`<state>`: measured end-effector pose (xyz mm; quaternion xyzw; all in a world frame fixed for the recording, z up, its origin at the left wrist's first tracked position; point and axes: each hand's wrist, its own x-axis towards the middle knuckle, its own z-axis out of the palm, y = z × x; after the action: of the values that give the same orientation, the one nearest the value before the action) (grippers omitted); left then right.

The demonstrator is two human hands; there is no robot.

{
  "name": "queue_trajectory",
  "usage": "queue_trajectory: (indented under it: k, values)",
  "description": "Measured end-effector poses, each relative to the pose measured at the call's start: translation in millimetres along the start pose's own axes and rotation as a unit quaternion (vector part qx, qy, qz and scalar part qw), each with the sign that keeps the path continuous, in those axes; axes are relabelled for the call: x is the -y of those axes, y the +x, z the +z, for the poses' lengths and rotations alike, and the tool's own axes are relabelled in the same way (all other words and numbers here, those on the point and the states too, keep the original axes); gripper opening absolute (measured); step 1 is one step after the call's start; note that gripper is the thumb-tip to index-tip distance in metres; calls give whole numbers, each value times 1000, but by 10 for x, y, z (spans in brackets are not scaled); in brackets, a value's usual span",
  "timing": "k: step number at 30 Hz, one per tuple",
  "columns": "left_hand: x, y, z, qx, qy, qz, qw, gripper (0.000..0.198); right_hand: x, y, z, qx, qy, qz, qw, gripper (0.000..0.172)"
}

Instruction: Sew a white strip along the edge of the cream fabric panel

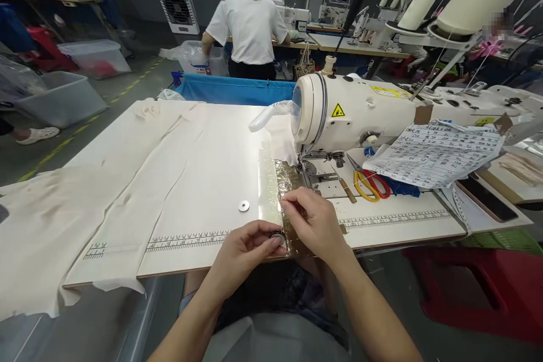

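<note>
My left hand (246,249) is closed at the table's front edge, pinching a small round dark object (278,236) that may be a bobbin. My right hand (311,220) sits just right of it, fingertips pinched together near a fine thread or edge I cannot make out. Both hands rest over a shiny clear plastic sheet (271,186) taped to the table in front of the sewing machine (360,113). A small metal washer (243,205) lies on the table left of the sheet. Cream fabric (127,181) spreads across the table's left half.
Yellow-and-red handled scissors (371,181) and a wood-handled tool (345,186) lie right of the needle. A printed paper (436,150) drapes over the machine bed. A phone (486,198) lies at right. A person in white stands at the back by a blue bin (233,90).
</note>
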<state>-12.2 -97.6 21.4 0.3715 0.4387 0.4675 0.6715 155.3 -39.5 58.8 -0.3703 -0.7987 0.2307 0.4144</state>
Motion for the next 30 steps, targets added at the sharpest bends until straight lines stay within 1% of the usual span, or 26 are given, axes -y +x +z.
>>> queue_trajectory:
  k: [3, 7, 10, 11, 13, 15, 16, 18, 21, 24, 25, 27, 30]
  values:
    - [-8, -8, 19, -1, 3, -11, 1000, 37, 29, -40, 7, -18, 17, 7, 1000, 15]
    - [-11, -18, 26, -1, -5, -8, 1000, 37, 79, -65, 17, -48, 68, 13, 996, 16]
    - [0, -29, 11, -4, -15, 0, 1000, 34, 105, -92, 19, -72, 133, 51, 987, 14]
    - [5, -32, 2, -7, -17, 3, 1000, 32, 109, -107, 23, -69, 177, 71, 979, 14]
    - [18, -38, -17, -14, -23, 9, 1000, 30, 104, -149, 44, -54, 288, 97, 951, 13]
    - [30, -42, -33, -18, -43, 11, 999, 30, 77, -200, 83, -34, 370, 92, 924, 15]
    - [35, -44, -38, -18, -59, 11, 998, 31, 56, -226, 106, -33, 380, 79, 921, 16]
    - [35, -52, -40, -20, -94, 10, 995, 31, 11, -271, 146, -46, 349, 58, 934, 16]
    - [17, -67, -35, -38, -121, 20, 992, 29, -24, -316, 172, -92, 260, 49, 960, 14]
    - [17, -73, -41, -52, -82, 53, 994, 26, 21, -343, 175, -118, 182, 40, 975, 14]
    - [29, -73, -46, -63, -54, 74, 994, 26, 52, -354, 181, -110, 150, 29, 982, 15]
    - [68, -75, -58, -102, 12, 129, 986, 24, 125, -381, 205, -74, 76, 5, 994, 14]
    - [142, -87, -73, -165, 117, 207, 957, 21, 222, -429, 268, -19, -24, -20, 999, 14]
